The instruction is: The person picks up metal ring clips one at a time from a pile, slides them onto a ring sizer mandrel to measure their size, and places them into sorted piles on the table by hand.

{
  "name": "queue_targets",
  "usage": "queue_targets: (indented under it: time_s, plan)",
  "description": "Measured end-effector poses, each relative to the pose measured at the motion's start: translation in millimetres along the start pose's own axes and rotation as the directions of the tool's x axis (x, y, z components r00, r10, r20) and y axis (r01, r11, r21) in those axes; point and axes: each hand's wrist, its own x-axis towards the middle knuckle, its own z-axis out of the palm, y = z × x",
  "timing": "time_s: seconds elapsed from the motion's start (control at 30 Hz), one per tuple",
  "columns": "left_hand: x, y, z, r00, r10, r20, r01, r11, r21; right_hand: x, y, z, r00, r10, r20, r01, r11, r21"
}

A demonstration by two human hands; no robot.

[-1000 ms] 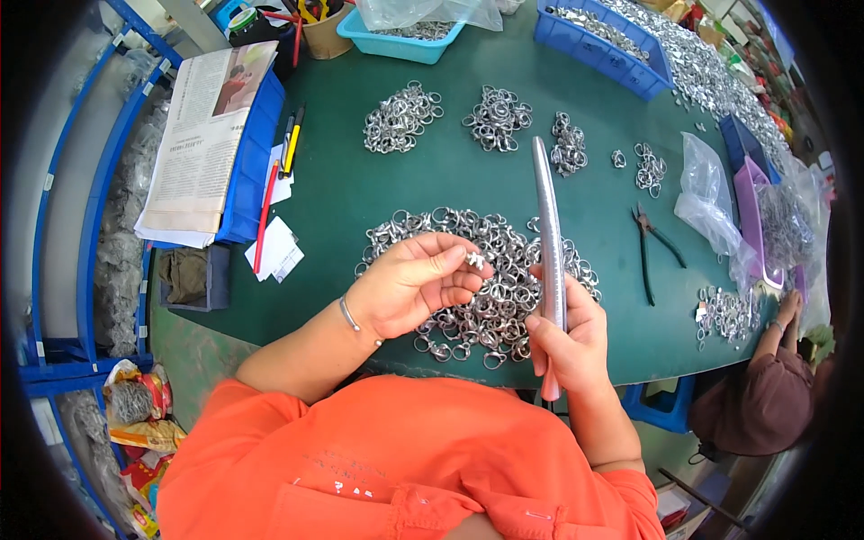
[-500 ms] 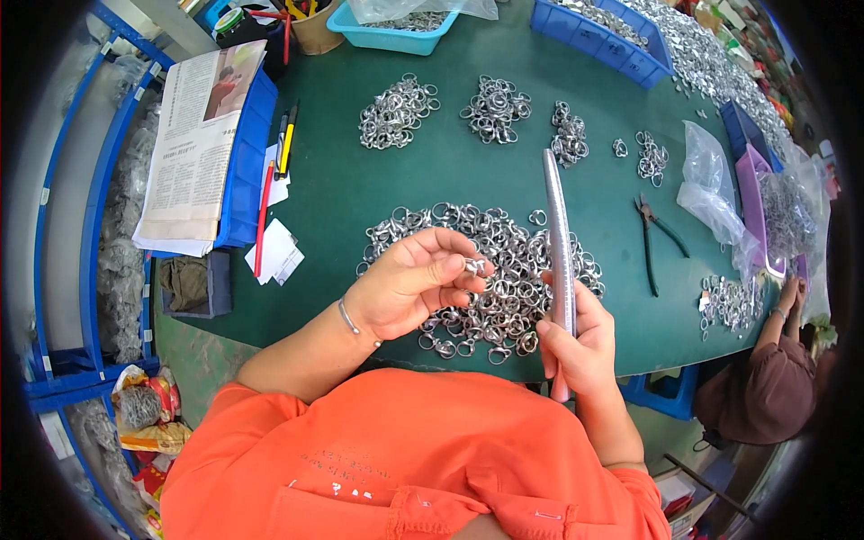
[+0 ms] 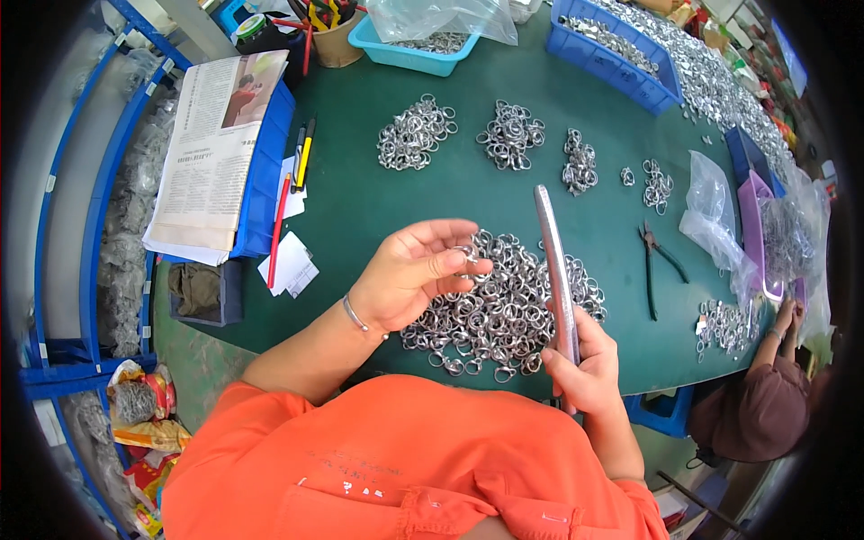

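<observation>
Between the thumb and fingers of my left hand (image 3: pixel 405 274) is a small silver ring (image 3: pixel 467 255), held above the near part of the green table. My right hand (image 3: pixel 585 360) is closed around the lower end of a long tapered metal ring mandrel (image 3: pixel 555 270), which stands nearly upright with its narrow tip pointing away from me. The ring and the mandrel are apart. Beneath both hands spreads a large pile of silver rings (image 3: pixel 486 315); my left hand hides its left side.
Smaller ring heaps (image 3: pixel 417 133) lie farther back. Pliers (image 3: pixel 661 261) and a clear plastic bag (image 3: pixel 709 207) are at right. A newspaper (image 3: pixel 211 144) rests on a blue bin at left. Blue trays (image 3: pixel 621 67) stand behind. Another person's hands (image 3: pixel 788 317) are at far right.
The view has shifted, so the table things appear lower. The mandrel's tip has swung slightly left, nearer my left hand. Both hands keep their holds.
</observation>
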Motion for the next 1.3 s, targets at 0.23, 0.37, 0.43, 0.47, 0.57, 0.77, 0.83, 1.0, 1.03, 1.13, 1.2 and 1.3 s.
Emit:
queue_targets:
  time_s: [0.23, 0.37, 0.43, 0.47, 0.57, 0.77, 0.83, 1.0, 1.03, 1.13, 1.2, 1.3]
  plan:
    - [9.4, 2.8, -24.7, 0.990, 0.123, 0.063, -0.128, 0.988, 0.085, 2.6, -3.3, 0.8, 1.000, -0.010, 0.016, 0.010, 0.999, -0.039]
    - [12.0, 6.3, -17.0, 0.983, 0.080, -0.166, -0.053, 0.986, 0.161, 7.1, -5.3, 2.4, 0.999, -0.023, 0.050, 0.028, 0.995, -0.092]
    - [12.7, 6.5, -20.2, 0.986, 0.083, -0.142, -0.063, 0.988, 0.143, 9.5, -6.9, 4.1, 0.994, -0.086, 0.075, 0.097, 0.983, -0.158]
    - [13.1, 6.4, -20.1, 0.986, 0.096, -0.135, -0.079, 0.988, 0.131, 10.7, -7.2, 4.3, 0.994, -0.083, 0.075, 0.094, 0.983, -0.158]
    - [14.9, 9.2, -24.1, 0.991, 0.093, -0.096, -0.083, 0.991, 0.104, 11.9, -7.2, 4.5, 0.975, -0.193, 0.110, 0.214, 0.948, -0.236]
    - [13.3, 3.8, -32.7, 0.984, 0.176, 0.012, -0.176, 0.979, 0.100, 11.9, -14.0, 3.6, 0.959, -0.189, 0.212, 0.256, 0.900, -0.354]
    - [12.3, 4.5, -31.1, 0.986, 0.162, 0.035, -0.164, 0.983, 0.084, 11.5, -16.0, 1.1, 0.954, -0.144, 0.265, 0.238, 0.898, -0.371]
    - [9.1, 1.1, -33.8, 0.992, 0.110, 0.058, -0.105, 0.991, -0.084, 12.5, -18.7, 0.4, 0.944, -0.155, 0.290, 0.258, 0.896, -0.361]
    - [9.1, -0.9, -32.9, 0.993, 0.103, 0.058, -0.098, 0.992, -0.086, 13.0, -16.8, 0.9, 0.945, -0.139, 0.297, 0.246, 0.899, -0.361]
    - [5.1, -6.4, -21.6, 0.985, 0.122, 0.126, -0.141, 0.977, 0.158, 12.9, -19.6, 5.2, 0.945, -0.124, 0.303, 0.235, 0.901, -0.364]
    - [-3.3, -10.2, -13.2, 0.992, 0.021, 0.126, -0.059, 0.949, 0.311, 15.6, -21.8, 10.3, 0.929, -0.148, 0.339, 0.275, 0.889, -0.366]
    - [-5.9, -10.3, -11.8, 0.986, -0.003, 0.168, -0.042, 0.963, 0.266, 15.6, -19.4, 10.4, 0.920, -0.170, 0.352, 0.299, 0.886, -0.354]
